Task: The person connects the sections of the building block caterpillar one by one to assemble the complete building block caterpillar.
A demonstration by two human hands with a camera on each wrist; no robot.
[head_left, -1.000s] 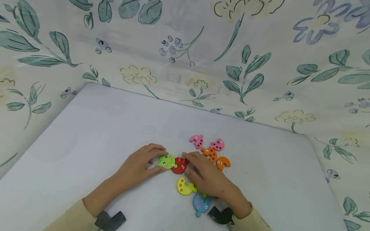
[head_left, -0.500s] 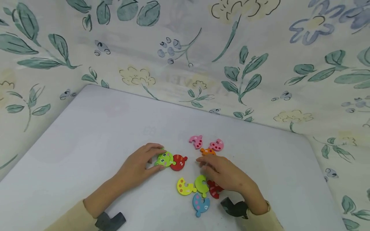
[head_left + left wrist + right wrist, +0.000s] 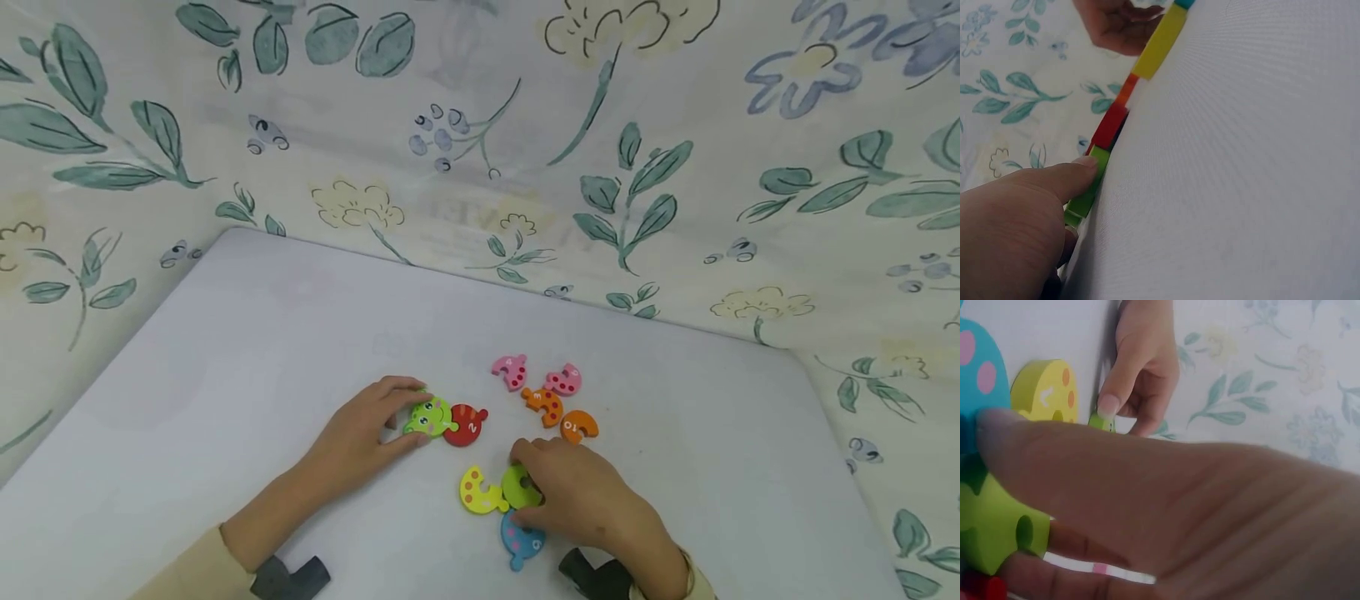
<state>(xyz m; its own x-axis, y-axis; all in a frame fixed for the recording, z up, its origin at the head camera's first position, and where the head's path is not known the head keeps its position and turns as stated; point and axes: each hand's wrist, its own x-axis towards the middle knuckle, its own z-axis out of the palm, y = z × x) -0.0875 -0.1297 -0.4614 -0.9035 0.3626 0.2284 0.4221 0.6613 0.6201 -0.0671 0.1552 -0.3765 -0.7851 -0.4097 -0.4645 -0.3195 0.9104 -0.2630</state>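
My left hand (image 3: 363, 425) pinches a green caterpillar-head puzzle piece (image 3: 429, 416) between thumb and fingers. Joined to the head is a red piece (image 3: 465, 425) marked 2. My right hand (image 3: 588, 492) reaches over a plain green piece (image 3: 517, 486), fingertips at its far edge and thumb at its near edge. In the right wrist view that thumb also overlaps a blue spotted piece (image 3: 988, 369), and a bit of another red piece (image 3: 985, 586) shows beside the fingers. A yellow spotted piece (image 3: 480, 492) lies left of the green one.
Two pink pieces (image 3: 510, 372) and two orange pieces (image 3: 579, 427) lie farther back on the white table (image 3: 300, 317). A floral cloth (image 3: 465, 167) stands behind the table's back edge. Dark wrist devices (image 3: 292, 579) sit at both sleeves.
My right hand has left the red 2 piece, drawn back to the right, then come down over the green piece. The left hand stays on the caterpillar head.
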